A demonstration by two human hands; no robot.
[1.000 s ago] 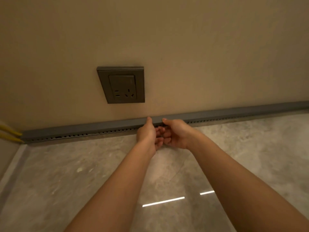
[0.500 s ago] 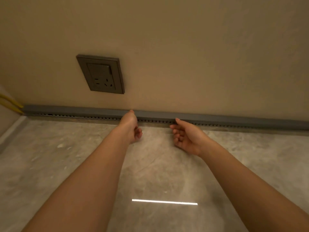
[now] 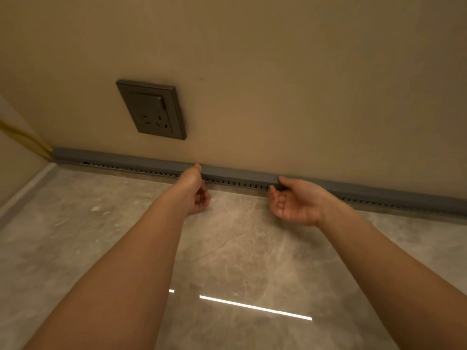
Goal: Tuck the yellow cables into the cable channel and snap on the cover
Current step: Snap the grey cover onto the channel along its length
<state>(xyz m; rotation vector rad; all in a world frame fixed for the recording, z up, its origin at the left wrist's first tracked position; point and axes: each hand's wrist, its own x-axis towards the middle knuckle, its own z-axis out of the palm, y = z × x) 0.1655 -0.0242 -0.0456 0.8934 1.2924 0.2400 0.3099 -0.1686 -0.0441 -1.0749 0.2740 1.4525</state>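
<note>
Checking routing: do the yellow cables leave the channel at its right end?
No, the yellow cables emerge from the cable channel at its left end.

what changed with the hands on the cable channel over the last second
The hands touched at mid-channel a second ago. The right hand has since slid rightward along the cover and seems to pinch it. The left hand stays roughly where it was, thumb on the cover's top, fingers curled. Unchanged: the cover is on, the yellow cables stick out at the left end, and the socket is on the wall.
</note>
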